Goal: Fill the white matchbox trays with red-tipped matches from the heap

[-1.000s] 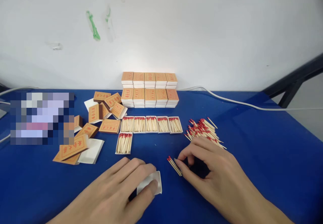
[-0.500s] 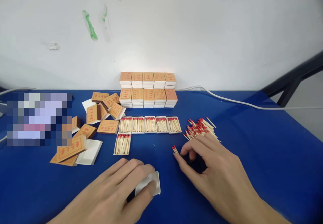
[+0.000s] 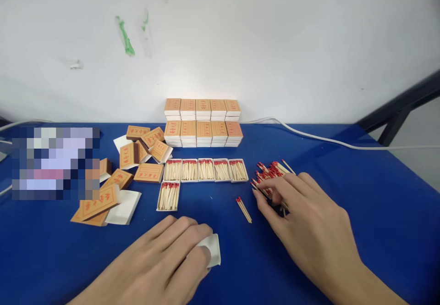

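My left hand (image 3: 165, 259) is closed round an empty white matchbox tray (image 3: 213, 250) near the front of the blue table. At the right, my right hand (image 3: 305, 222) reaches over a loose heap of red-tipped matches (image 3: 271, 172); thumb and index finger pinch at its near left edge, and what lies between them is too small to make out. A few matches (image 3: 244, 210) lie together on the table between the hands. Beyond them is a row of match-filled trays (image 3: 205, 170), with one more filled tray (image 3: 168, 196) below its left end.
Closed orange matchboxes (image 3: 203, 130) stand stacked in two rows by the white wall. Orange sleeves (image 3: 129, 155) and a white tray (image 3: 123, 207) are scattered at the left, beside a blurred object (image 3: 55, 163). A white cable (image 3: 309, 139) crosses the back right.
My right hand has let go of the few matches, leaving them on the table, and moved right to the heap. My left thumb has shifted slightly on the empty tray.
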`<state>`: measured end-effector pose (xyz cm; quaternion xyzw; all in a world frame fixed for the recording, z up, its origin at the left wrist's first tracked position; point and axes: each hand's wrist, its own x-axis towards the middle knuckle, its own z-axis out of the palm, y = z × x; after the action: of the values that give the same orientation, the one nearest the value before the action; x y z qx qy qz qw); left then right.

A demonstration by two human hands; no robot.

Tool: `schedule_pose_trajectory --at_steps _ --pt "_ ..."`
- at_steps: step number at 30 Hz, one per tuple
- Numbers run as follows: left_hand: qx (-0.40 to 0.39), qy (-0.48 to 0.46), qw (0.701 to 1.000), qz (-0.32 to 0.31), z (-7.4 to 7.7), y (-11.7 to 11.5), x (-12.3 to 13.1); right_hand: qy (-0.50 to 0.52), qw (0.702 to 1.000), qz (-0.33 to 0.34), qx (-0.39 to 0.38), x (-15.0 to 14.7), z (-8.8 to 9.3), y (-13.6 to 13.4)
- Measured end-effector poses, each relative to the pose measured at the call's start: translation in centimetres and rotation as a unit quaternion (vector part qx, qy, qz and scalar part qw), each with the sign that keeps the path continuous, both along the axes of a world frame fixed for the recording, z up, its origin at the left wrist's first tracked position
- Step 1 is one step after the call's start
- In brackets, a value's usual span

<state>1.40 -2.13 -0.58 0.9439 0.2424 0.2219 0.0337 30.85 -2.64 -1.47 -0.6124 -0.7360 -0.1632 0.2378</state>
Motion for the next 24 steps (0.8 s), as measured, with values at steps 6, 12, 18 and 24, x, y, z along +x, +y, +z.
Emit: schedule_pose_trajectory --at_steps 6,12,18,24 --pt "-0.014 0.012 1.000 -0.008 0.3 0.1 -0.4 0.024 0.999 0.012 -0.025 0.2 0.0 -0.1" --pt "-0.001 0.003 1.000 -0.002 0.1 -0.2 -0.2 0.107 0.988 0.049 -0.096 -0.8 0.4 -0.7" --pt "-0.008 0.033 0.999 -0.009 0.1 -0.3 -0.7 0.152 0.977 0.070 -0.133 -0.8 1.3 -0.8" --pt "0.005 0.010 1.000 -0.012 0.9 0.2 -0.2 0.058 0.998 -0.007 -0.031 0.2 0.8 -0.1"
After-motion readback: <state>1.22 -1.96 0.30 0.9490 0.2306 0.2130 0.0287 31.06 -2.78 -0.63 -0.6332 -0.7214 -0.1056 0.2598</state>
